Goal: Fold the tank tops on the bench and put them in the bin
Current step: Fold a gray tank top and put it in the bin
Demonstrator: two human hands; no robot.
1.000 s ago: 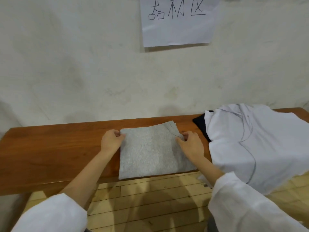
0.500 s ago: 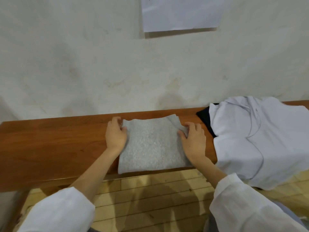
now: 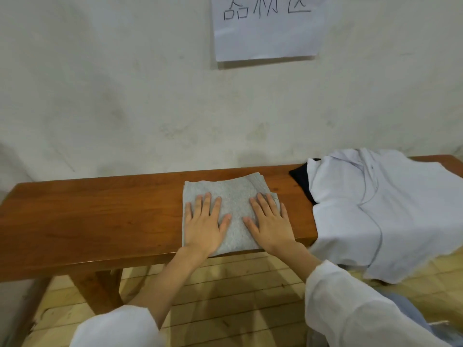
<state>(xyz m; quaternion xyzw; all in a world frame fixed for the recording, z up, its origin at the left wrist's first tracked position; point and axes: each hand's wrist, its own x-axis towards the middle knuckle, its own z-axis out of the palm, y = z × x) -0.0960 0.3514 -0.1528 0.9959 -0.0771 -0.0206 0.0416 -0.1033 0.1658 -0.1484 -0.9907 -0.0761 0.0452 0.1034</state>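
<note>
A grey tank top, folded into a small square, lies on the brown wooden bench near its middle. My left hand lies flat on the left half of the square, fingers straight and spread. My right hand presses flat on the right half in the same way. To the right, a white tank top lies unfolded over the bench's end and hangs over the front edge. A dark garment peeks out from under its left side. No bin is in view.
A pale wall rises directly behind the bench, with a white paper sign taped high up. Below the bench is a light wooden floor. A bench leg stands at the lower left.
Both hands have moved from the side edges of the grey square onto its top, and now lie flat with fingers spread. The view has tilted slightly.
</note>
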